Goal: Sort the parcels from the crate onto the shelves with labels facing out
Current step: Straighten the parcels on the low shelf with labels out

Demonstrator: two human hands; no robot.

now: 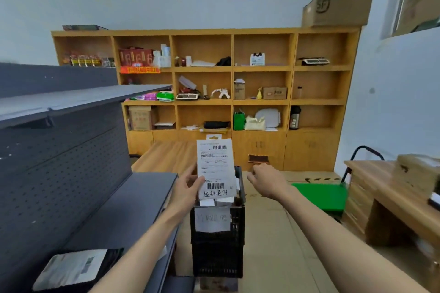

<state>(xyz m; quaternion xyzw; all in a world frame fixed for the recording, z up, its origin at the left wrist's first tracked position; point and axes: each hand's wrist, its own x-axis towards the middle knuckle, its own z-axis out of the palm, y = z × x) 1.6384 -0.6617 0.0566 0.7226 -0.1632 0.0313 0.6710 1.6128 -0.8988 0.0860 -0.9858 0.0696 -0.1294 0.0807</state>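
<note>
My left hand (188,186) grips a flat white parcel (215,166) by its lower left edge and holds it upright above the black crate (217,240). Its label with barcodes and handwritten characters faces me. My right hand (267,179) hovers to the right of the crate with loosely curled fingers and holds nothing. More white parcels (216,201) lie in the crate, partly hidden behind the held one. A grey bagged parcel (71,269) lies on the lower dark shelf (123,211) at the bottom left.
The dark metal shelving with a pegboard back (59,164) fills the left side. A wooden bookcase (204,83) with assorted items stands at the far wall. A green hand cart (323,197) and a wooden desk (392,192) are on the right. Cardboard covers the floor.
</note>
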